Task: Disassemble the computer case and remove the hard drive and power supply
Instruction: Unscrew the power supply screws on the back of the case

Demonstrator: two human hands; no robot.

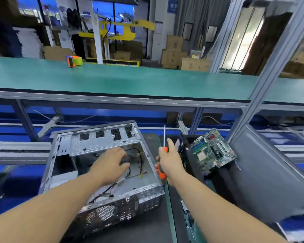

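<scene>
Under the left hand (112, 159) lies the opened computer case (102, 165), a grey metal shell resting on its side on the dark mat of the bench (153, 225), its side panel off and its interior bare apart from loose wiring. That hand reaches down into the case with fingers spread and relaxed, grasping nothing, its fingertips among the black cables (133, 155) that loop across the case floor. Just right of the case's near corner, the right hand (168, 158) is clenched round the orange handle of a screwdriver (162, 165) — the thin metal shaft points straight up above the thumb, and the butt of the handle pokes out below the hand, close against the case's edge. Right of this hand, a green motherboard (214, 151) lies tilted on top of a dark box, well clear of the case. Farther right again, a large grey panel (270, 172) leans at a slant. Whether a hard drive or power supply remains inside the case cannot be told; the drive cage at the left end is in shadow. Beyond both hands, above the case, runs a long green shelf (130, 81) — on it, far left of the left hand, sits an orange and yellow tape dispenser (73, 61).
</scene>
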